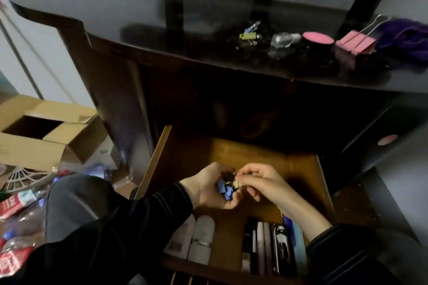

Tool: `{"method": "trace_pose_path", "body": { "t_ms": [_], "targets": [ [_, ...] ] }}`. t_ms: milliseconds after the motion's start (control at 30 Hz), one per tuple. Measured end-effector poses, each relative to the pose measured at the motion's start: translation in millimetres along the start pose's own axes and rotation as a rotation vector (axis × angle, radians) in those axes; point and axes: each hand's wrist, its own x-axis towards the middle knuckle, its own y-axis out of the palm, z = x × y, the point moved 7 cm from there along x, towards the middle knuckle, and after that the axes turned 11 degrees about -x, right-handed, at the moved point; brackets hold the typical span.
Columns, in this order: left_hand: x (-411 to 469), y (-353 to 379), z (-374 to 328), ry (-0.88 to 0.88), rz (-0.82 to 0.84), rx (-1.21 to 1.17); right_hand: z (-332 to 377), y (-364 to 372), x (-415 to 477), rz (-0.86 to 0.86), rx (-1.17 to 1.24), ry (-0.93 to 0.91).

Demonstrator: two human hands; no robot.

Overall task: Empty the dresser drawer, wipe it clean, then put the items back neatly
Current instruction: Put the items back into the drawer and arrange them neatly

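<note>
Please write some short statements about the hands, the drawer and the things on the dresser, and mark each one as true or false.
1. The drawer is pulled open. True.
2. The left hand holds several small binder clips. True.
3. The right hand is open and holds nothing. False: its fingers pinch a small yellow clip over the drawer.
4. The large pink binder clip lies inside the drawer. False: it lies on the dresser top.
5. White bottles lie at the near end of the drawer. True.
6. The cardboard box on the floor is taped shut. False: its flaps stand open.
</note>
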Motion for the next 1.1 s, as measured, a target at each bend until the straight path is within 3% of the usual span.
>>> {"method": "trace_pose_path", "body": {
  "t_ms": [100,267,467,633,800,1100],
  "targets": [
    [16,-10,-6,-0.008,-0.047,0.072,-11,2,10,0.019,0.083,0.041],
    [20,-24,-28,0.122,-0.099,0.127,-25,-6,13,0.000,0.151,0.089],
    [19,-23,-34,0.189,-0.113,0.174,-40,4,14,0.101,-0.192,0.107],
    [22,-24,-34,0.219,-0.144,0.199,-48,35,7,0.298,-0.403,0.062],
    [25,-25,-38,0.224,-0.116,0.178,-57,70,1,0.513,-0.529,0.029],
    [22,-16,-36,0.209,-0.046,0.155,-62,98,1,0.593,-0.660,-0.030]
  ]
}}
